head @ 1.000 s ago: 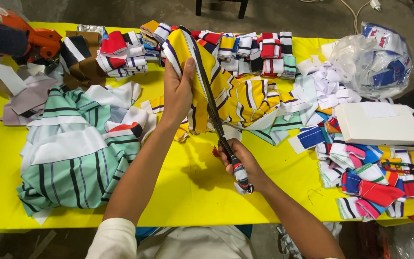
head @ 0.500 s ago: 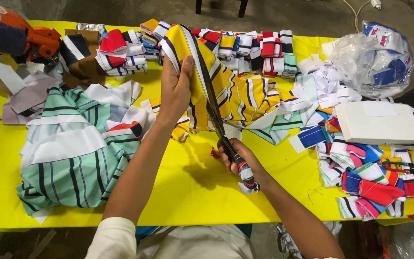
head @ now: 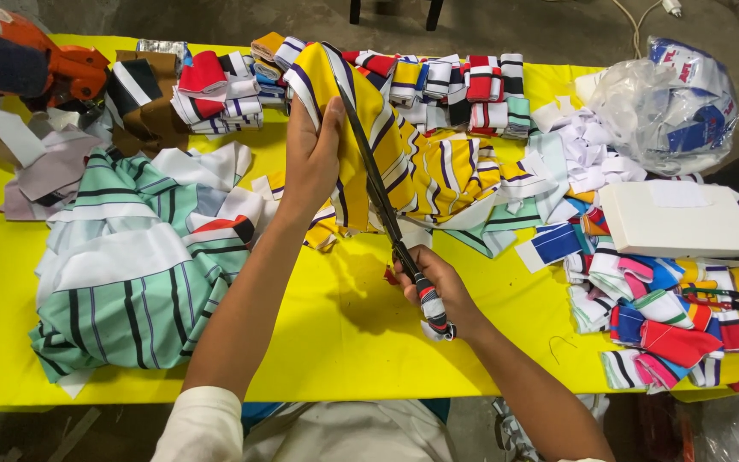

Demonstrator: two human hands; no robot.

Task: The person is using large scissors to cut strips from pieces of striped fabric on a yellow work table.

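Yellow table [head: 344, 342] across the frame, covered in striped fabric.

- Left hand [head: 311, 158], upper centre: closed on the top edge of the yellow striped cloth [head: 404, 162], lifting it upright off the table.
- Right hand [head: 434, 291], lower centre: gripping the wrapped handles of the scissors [head: 387, 205]; long blades run up along the cloth.
- Green striped pile [head: 130, 257], left; folded strips [head: 438, 81], top; cut pieces [head: 669, 316], right; white box [head: 677, 222] and plastic bag [head: 669, 103], upper right.

Keep your cloth taut, follow one stripe, and hold your left fingers clear of the blades.
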